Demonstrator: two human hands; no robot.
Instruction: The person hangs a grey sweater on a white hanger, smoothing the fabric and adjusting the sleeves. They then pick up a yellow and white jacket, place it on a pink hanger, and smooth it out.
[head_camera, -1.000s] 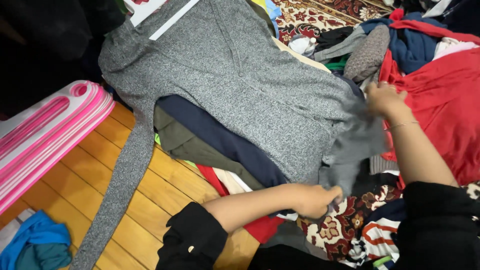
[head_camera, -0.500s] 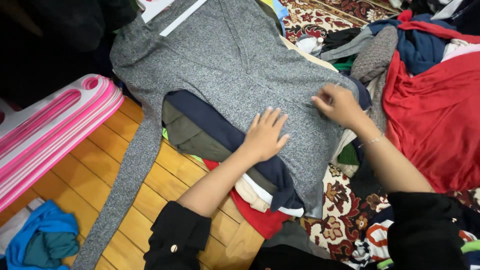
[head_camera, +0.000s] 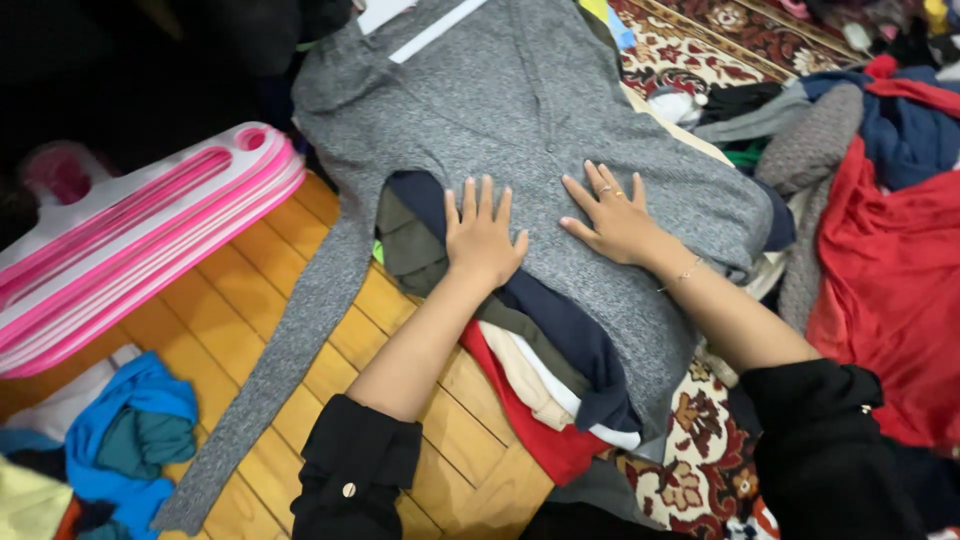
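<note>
Two hands flat, fingers spread, gripping nothing: left hand (head_camera: 482, 238) on lower edge of sweater (head_camera: 520, 110) where it meets stack, right hand (head_camera: 615, 215) pressed on sweater, centre frame. One grey sweater, marled knit, spread over folded stack (head_camera: 540, 370) — navy, olive, cream, white, red layers. One long sleeve (head_camera: 290, 350) trails across plank floor (head_camera: 230, 310), lower left. Pink-and-white plastic hangers (head_camera: 130, 240), bundled, left. Red cloth (head_camera: 890, 280) right. Patterned rug (head_camera: 700, 40) top.
</note>
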